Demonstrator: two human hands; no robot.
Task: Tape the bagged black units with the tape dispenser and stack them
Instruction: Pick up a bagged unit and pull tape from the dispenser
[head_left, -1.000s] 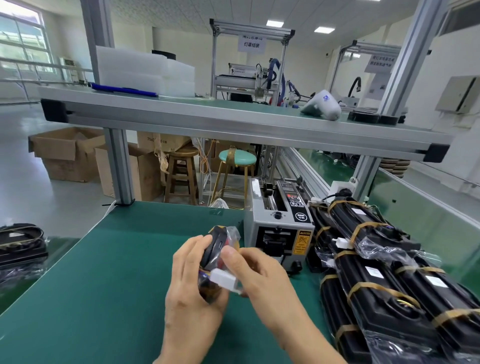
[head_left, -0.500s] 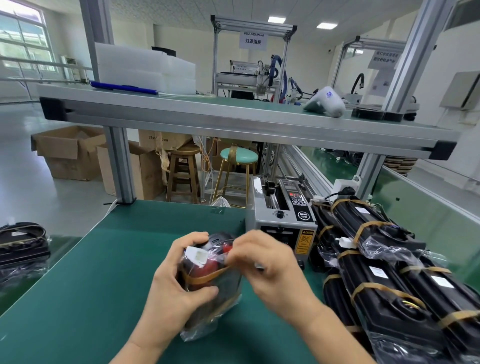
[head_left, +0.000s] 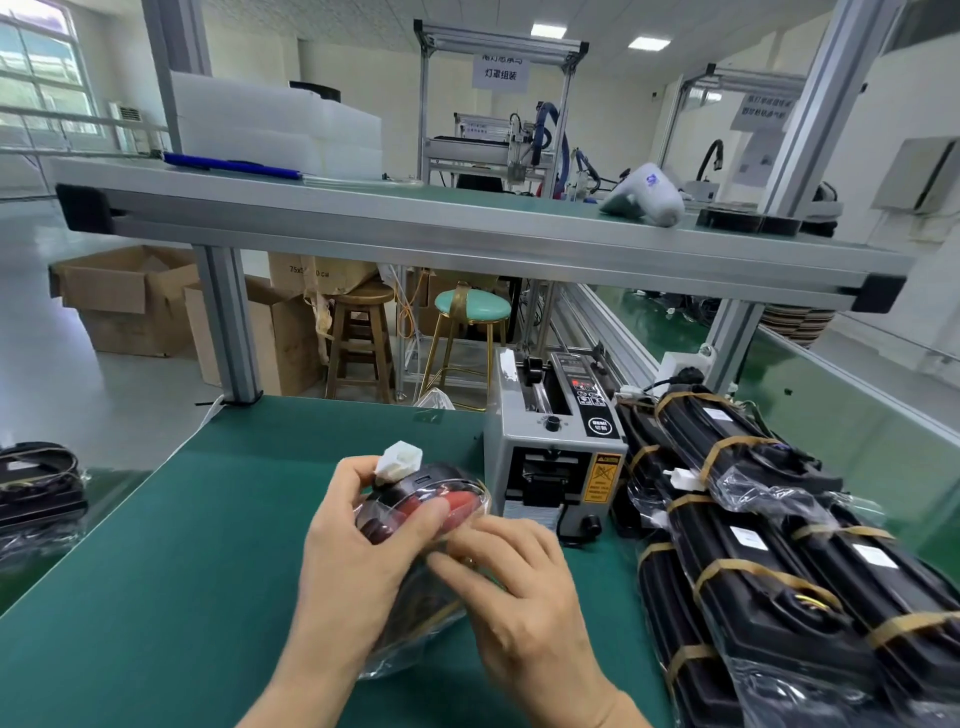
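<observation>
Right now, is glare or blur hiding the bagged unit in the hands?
Head view: the clear-bagged black unit shows glare streaks on its plastic; the right hand is slightly motion-blurred, the left hand sharper; wide-angle distortion bends the aluminium shelf and posts.

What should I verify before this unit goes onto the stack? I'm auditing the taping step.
1. Unit held securely: ok; left hand grips the bagged black unit.
2. Tape pressed down: cannot tell; right hand fingers lie on the bag.
3. White connector inside the bag: cannot tell; it sticks up at the top.
4. Tape dispenser within reach: ok, just behind the hands.
5. Stack of taped units beside the dispenser, on the right: ok.
</observation>
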